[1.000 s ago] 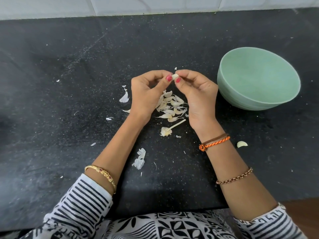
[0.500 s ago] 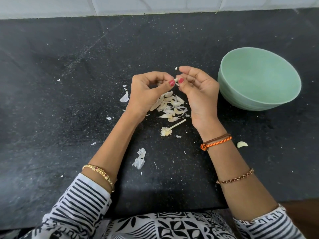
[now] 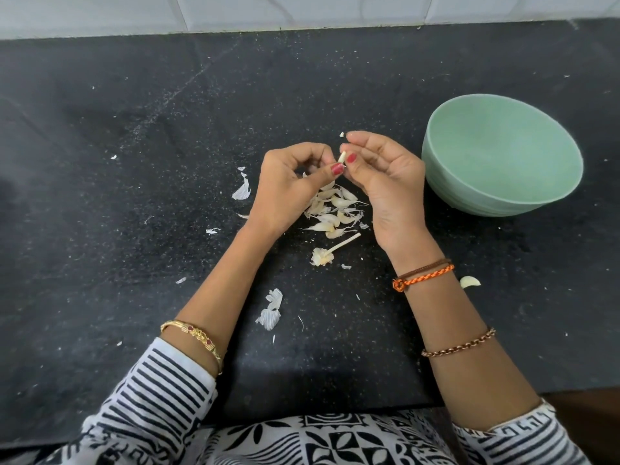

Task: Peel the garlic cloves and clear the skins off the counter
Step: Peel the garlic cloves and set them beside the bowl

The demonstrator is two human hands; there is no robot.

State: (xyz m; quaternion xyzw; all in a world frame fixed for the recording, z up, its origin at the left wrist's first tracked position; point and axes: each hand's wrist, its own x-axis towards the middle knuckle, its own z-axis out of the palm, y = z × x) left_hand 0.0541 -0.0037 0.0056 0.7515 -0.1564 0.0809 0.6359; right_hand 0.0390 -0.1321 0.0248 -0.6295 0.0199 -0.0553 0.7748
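Note:
A small pale garlic clove (image 3: 342,157) is pinched between the thumbs and fingertips of both hands above the black counter (image 3: 134,162). My left hand (image 3: 291,186) grips it from the left and my right hand (image 3: 385,176) from the right. Under the hands lies a pile of unpeeled cloves and skins (image 3: 332,209). The bare garlic stem with its root base (image 3: 327,253) lies just in front of the pile. One peeled clove (image 3: 469,281) rests on the counter beside my right wrist.
An empty pale green bowl (image 3: 436,162) stands at the right, tilted toward me. Loose skins lie at the left (image 3: 242,191) and nearer me (image 3: 270,313), with small flakes scattered about. A white tiled wall (image 3: 302,10) borders the counter's far side.
Both hands have shifted slightly around the clove; the right fingers have lifted and spread a little, and the clove now shows upright between the thumbs.

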